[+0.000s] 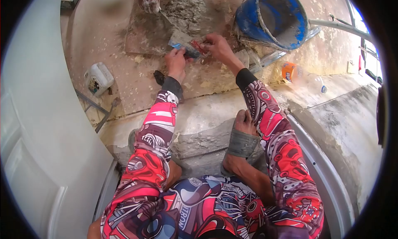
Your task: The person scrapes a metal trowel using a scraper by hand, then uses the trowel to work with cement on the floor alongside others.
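My right hand (221, 50) is closed around the red handle of a flat trowel (182, 39). Grey mortar coats part of its blade, and a bluish sheen shows at the left end. Fingers of my left hand (176, 64) pinch the near edge of that blade. Just beyond lies a square mortar board (141, 36) with a heap of wet grey mortar (184, 9) on it. From the top, another person's mortar-smeared hand (149, 2) reaches in with a thin tool that touches the heap's edge.
A blue bucket (244, 17) with mortar-coated walls stands at upper right. An orange-labelled plastic bottle (304, 77) lies below it. On the left are a dirty white jug (99, 78), a dark metal bar (108, 114) and a white door (54, 135). My sandalled feet rest on a stepped sill.
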The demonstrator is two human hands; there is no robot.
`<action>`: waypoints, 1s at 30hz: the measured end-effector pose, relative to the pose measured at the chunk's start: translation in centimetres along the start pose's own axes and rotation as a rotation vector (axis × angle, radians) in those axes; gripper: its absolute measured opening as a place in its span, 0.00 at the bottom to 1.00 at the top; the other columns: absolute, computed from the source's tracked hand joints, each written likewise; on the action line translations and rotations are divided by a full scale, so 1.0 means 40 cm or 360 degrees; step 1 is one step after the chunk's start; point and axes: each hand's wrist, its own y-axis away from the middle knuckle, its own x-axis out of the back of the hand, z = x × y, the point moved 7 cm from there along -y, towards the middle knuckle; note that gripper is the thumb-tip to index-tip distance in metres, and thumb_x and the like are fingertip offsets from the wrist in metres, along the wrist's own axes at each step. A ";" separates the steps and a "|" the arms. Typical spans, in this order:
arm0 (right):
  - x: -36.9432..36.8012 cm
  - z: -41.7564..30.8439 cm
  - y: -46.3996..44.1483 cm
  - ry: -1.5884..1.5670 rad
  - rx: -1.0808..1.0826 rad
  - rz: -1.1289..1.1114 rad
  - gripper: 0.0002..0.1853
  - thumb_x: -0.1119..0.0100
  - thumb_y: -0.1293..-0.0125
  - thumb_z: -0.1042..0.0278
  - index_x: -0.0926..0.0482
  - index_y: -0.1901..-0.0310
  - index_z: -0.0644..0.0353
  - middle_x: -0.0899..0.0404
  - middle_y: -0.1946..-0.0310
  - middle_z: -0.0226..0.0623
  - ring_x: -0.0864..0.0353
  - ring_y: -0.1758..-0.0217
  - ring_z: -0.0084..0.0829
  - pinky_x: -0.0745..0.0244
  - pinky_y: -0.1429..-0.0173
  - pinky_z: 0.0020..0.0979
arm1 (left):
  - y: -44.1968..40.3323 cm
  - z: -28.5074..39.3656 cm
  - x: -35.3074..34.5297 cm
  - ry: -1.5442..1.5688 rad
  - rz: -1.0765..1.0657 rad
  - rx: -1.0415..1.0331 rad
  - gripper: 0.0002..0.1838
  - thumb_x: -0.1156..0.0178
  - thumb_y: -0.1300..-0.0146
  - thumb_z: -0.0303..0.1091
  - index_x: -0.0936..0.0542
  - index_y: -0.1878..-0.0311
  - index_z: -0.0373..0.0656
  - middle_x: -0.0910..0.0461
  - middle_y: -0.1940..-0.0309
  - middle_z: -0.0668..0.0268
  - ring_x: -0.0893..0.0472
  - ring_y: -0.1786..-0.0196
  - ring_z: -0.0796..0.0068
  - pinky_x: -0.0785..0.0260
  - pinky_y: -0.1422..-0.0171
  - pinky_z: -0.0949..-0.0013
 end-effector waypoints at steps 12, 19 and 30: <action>-0.012 -0.038 0.002 0.0317 -0.0195 0.0081 0.16 0.33 0.43 0.53 0.15 0.61 0.57 0.16 0.68 0.49 0.17 0.60 0.53 0.25 0.57 0.45 | 0.034 0.026 0.005 -0.0230 0.0021 -0.0238 0.08 0.43 0.31 0.27 0.22 0.68 0.36 0.22 0.73 0.69 0.23 0.74 0.79 0.24 0.72 0.70; -0.011 -0.033 -0.040 0.0353 -0.0165 0.0117 0.15 0.32 0.43 0.54 0.14 0.63 0.58 0.17 0.69 0.52 0.17 0.61 0.53 0.25 0.57 0.46 | 0.068 0.053 0.012 -0.0245 0.0052 -0.0267 0.10 0.42 0.32 0.27 0.23 0.71 0.37 0.23 0.73 0.68 0.22 0.73 0.78 0.22 0.68 0.69; 0.037 -0.014 -0.058 0.0218 -0.0054 0.0194 0.16 0.32 0.41 0.54 0.14 0.59 0.58 0.16 0.68 0.48 0.16 0.61 0.50 0.25 0.58 0.43 | 0.054 0.095 0.033 -0.0436 0.0213 -0.0258 0.16 0.41 0.34 0.26 0.28 0.79 0.36 0.27 0.78 0.66 0.23 0.77 0.74 0.23 0.73 0.65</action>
